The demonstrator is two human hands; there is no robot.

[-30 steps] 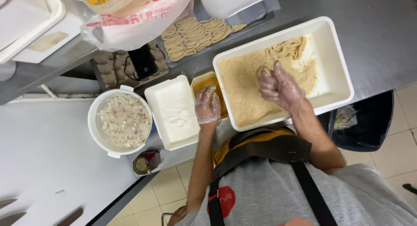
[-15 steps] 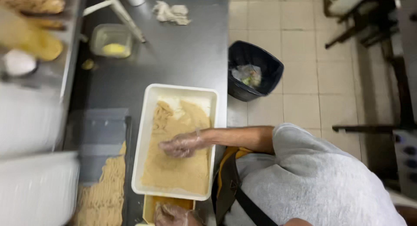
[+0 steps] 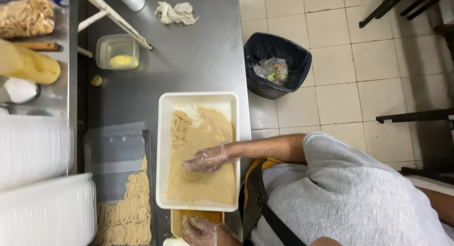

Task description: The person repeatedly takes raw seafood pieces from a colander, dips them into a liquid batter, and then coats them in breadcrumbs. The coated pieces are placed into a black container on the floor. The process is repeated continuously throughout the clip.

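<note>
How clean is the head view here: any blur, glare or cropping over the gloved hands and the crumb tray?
Head view: sharp at the crumb tray and the right hand; soft glare on the steel table; stacked white lids blown out and smeared at the left edge; left hand cut by the bottom edge.

The stainless steel table [image 3: 189, 61] is carrying a white breadcrumb tray [image 3: 163, 146]. Beyond the tray, a small clear container [image 3: 118, 52] and a crumpled cloth [image 3: 177, 13] are lying. Beside the tray, breaded strips [image 3: 125, 213] are lying in rows.
</note>
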